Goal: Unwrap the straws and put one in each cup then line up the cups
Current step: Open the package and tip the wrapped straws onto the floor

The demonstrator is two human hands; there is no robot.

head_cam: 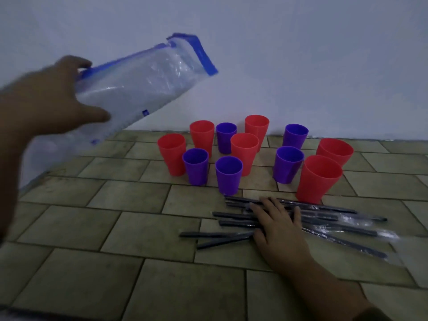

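Wrapped straws (324, 218) lie under the right hand (278, 225) flat fingers (273, 205)

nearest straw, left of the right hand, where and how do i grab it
Pinch the nearest straw at its free left end, fingers from above across the thin shaft: it lies flat on the tiles, its right part under the right hand.

Dark wrapped straws (231, 215) lie fanned flat just before eleven upright, empty red and purple cups (244, 154).
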